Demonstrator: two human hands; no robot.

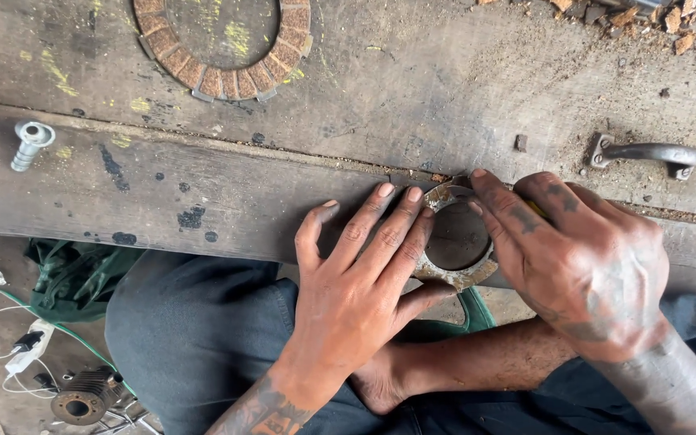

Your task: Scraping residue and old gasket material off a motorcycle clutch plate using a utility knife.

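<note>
Ring-shaped metal plate (pixel 457 278), flat and worn, with small tabs around its outer edge, lies at the near edge of my wooden workbench (pixel 227 193), pinned between both hands. I judge it stiff, thin and fairly light, gritty rather than slippery, with edges that could bite; the safest hold looks to be on the outer rim, between the tabs. My left hand (pixel 356 290) lies spread and almost flat, 4 fingers (pixel 400 229) extended side by side against the ring's left rim and the thumb curled under its lower edge, so it braces the ring rather than clenching it. My right hand (pixel 582 258) arches over the right rim, fingertips pressed on the ring's top and right edge; something yellowish shows under the knuckles, too hidden to identify. Farther back on the bench rest a larger friction disc (pixel 227 76) with brown pads, a bolted metal handle (pixel 646 153) and a small ribbed fitting (pixel 30 143).
</note>
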